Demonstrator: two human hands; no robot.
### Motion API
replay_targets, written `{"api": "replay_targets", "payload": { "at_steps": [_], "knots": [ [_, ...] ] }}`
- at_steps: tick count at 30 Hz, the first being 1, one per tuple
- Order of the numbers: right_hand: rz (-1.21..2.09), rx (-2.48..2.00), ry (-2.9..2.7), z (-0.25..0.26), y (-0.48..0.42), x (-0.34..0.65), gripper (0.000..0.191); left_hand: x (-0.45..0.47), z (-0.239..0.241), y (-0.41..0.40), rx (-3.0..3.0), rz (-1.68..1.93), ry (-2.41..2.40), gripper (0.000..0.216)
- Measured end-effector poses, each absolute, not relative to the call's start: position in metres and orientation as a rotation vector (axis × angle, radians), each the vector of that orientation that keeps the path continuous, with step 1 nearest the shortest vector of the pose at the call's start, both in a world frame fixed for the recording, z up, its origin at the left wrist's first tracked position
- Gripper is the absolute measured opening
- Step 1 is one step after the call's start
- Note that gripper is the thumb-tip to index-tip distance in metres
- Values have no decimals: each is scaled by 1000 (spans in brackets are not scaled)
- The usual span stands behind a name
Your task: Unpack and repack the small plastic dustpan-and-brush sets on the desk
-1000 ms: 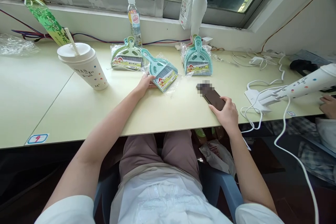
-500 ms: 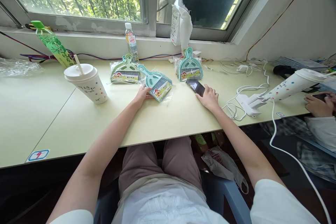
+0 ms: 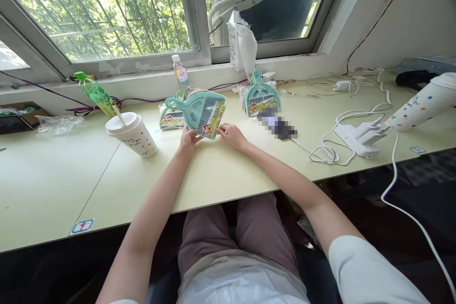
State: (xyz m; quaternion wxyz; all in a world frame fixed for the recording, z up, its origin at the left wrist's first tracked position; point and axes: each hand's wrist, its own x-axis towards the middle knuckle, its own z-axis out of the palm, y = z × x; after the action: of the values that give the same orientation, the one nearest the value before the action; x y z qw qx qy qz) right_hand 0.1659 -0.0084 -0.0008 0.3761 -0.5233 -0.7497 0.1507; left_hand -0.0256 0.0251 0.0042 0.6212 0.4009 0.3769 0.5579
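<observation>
A teal mini dustpan and brush set (image 3: 203, 111) is raised and tilted over the table. My left hand (image 3: 189, 140) is closed on its lower left edge, with some fingers hidden behind it. At its lower right corner, my right hand (image 3: 232, 136) has its fingers curled and pinched at the edge; the exact grip is small in view. Behind it, partly covered, lies a greenish dustpan set (image 3: 172, 118) in clear wrap. Another teal dustpan set (image 3: 261, 97) stands toward the back. To the right of my right hand lies a phone (image 3: 280, 126), blurred out, with a white cable.
A lidded white cup (image 3: 132, 135) with a straw stands left, near a leaning green bottle (image 3: 95, 92). A small bottle (image 3: 181, 76) is at the sill. On the right are a power strip (image 3: 358, 140), cables and another cup (image 3: 423, 104). A tissue pack (image 3: 242, 40) stands behind.
My right hand has let go of the phone and moved left to the dustpan set. My left hand has lifted and turned the set. The view has shifted slightly left.
</observation>
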Motion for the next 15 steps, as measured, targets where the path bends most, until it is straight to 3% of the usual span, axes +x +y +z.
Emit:
{"api": "replay_targets", "payload": {
  "at_steps": [4, 9, 15],
  "knots": [
    [846, -1183, -1486, -13, 0, 193, 28, -27, 7, 21, 968, 1151, 741, 58],
    [830, -1172, -1094, -9, 5, 205, 34, -27, 11, 10, 1153, 810, 573, 66],
    [859, -1195, -1081, -10, 1, 200, 38, -28, 10, 10, 1195, 852, 588, 69]
  ]
}}
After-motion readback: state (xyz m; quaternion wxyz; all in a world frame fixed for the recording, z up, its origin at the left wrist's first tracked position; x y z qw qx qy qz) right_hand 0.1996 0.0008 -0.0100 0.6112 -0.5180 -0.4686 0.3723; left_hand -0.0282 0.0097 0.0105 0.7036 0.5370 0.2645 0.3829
